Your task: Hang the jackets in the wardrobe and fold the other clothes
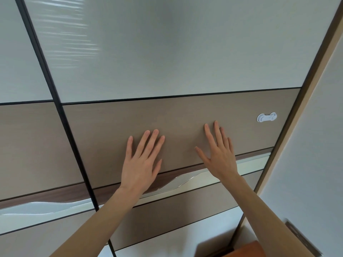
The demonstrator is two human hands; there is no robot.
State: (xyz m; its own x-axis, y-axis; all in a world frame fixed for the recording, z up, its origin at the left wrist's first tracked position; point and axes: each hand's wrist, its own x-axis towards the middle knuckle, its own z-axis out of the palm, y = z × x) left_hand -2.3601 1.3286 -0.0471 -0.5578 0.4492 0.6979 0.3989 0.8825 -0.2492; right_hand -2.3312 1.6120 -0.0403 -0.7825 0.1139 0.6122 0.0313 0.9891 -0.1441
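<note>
1. While both palms lie flat on the sliding wardrobe door's matte taupe middle panel (167, 115), the left hand (143, 164) and the right hand (219, 153) are spread wide, fingers straight, gripping nothing.
2. That panel looks smooth and stiff with no lip under the palms, so I judge it must be moved by friction alone; flat pressure with a sideways push suits it, and sweaty palms could slip.
3. Just below the hands on this panel runs a dark wood band with a wavy silver strip (183, 179), possibly a better purchase.
4. Right of the right hand on the same panel sits a small white plastic child-lock latch (266, 117); whether it is fastened I cannot tell.
5. No jackets or other clothes show; the large door is likely heavy.
</note>
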